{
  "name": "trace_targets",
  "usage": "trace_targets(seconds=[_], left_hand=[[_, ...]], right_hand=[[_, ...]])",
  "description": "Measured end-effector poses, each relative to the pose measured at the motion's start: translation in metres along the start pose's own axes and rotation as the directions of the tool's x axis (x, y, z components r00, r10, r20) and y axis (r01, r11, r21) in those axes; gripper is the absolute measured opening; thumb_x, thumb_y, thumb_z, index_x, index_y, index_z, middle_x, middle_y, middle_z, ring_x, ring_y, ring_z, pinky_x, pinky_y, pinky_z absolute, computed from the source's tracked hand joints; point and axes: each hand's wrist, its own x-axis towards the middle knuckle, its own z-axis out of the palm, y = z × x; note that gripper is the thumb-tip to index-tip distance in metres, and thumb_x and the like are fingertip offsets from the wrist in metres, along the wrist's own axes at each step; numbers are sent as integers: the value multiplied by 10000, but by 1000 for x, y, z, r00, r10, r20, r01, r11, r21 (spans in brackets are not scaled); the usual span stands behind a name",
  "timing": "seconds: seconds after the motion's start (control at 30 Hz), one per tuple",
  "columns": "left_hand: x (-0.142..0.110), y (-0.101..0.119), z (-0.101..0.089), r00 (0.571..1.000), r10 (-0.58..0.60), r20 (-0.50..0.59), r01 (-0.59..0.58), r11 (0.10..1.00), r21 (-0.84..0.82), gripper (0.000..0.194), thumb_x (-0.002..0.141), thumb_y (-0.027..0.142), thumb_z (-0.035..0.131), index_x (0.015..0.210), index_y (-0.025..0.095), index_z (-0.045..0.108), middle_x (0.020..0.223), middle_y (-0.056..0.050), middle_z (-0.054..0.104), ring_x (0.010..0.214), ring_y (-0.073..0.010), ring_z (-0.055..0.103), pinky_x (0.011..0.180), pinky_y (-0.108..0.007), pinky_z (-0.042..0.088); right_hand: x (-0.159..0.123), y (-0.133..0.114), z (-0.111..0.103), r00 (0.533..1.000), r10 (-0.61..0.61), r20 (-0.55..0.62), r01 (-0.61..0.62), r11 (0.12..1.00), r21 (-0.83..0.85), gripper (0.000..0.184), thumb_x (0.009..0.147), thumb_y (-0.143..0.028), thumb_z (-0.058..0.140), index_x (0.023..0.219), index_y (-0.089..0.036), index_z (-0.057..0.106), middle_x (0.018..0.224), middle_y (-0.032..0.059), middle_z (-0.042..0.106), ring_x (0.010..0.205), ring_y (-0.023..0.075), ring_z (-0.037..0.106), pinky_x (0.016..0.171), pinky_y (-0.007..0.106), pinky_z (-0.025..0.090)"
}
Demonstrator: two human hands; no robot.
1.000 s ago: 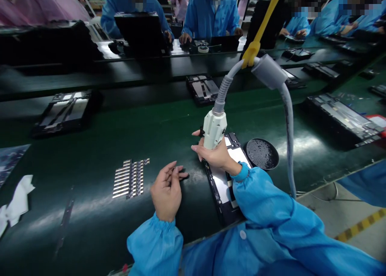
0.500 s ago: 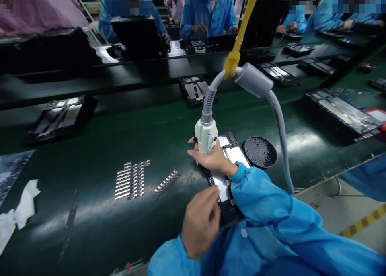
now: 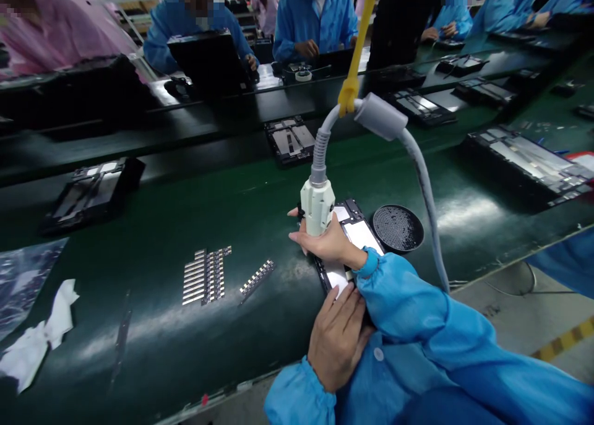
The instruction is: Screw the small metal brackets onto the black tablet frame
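My right hand is closed around a pale electric screwdriver, which stands upright over an opened black tablet-like device with white and silver panels. The driver's tip is hidden behind my hand. Flat on the near end of the same device lies my left hand, fingers stretched out and holding nothing. Just right of the device sits a round black dish filled with many small dark pieces, apparently screws. A grey cable rises from the driver, tied to a yellow strap.
Left of the device lie a strip of small parts and a larger group of strips. Crumpled white paper and a plastic sheet are at far left. More opened devices stand farther back. Co-workers sit opposite.
My left hand has moved right and come down flat on the near end of the device. My right hand still holds the screwdriver in the same place. The view has shifted slightly.
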Motion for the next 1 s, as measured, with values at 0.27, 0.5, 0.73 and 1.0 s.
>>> trace_targets(seconds=[0.27,0.5,0.73,1.0], left_hand=[[0,0,1,1000,-7,8,7,1000,-15,342,893,250,541,1155,37,594,1183,-144,648,1190,-279,561,974,-479,517],[0,0,2,1000,-25,-12,25,999,-29,327,898,252,538,1148,50,599,1186,-130,649,1181,-275,568,991,-465,504],[7,-1,-5,985,-73,-155,59,994,-93,299,841,203,619,1116,87,604,1106,-127,683,1128,-236,605,992,-399,512],[29,-13,-10,987,-133,-93,139,988,64,255,851,92,502,1086,82,601,1045,-143,689,986,-232,654,867,-410,561]], right_hand=[[0,-2,0,1000,-5,-8,6,1000,17,322,704,-192,684,1010,-133,600,478,-68,527,421,98,490,490,246,454],[-1,-2,-1,1000,-17,-17,16,1000,-16,235,719,-202,682,932,-130,611,486,-55,537,443,98,503,538,265,476],[0,-9,-5,997,-70,-21,70,997,-18,282,732,-222,681,991,-149,597,485,-64,527,427,103,494,500,273,478],[1,-34,-38,963,-200,-182,189,979,-75,295,747,-237,684,1005,-179,554,495,-63,536,441,129,534,523,314,500]])
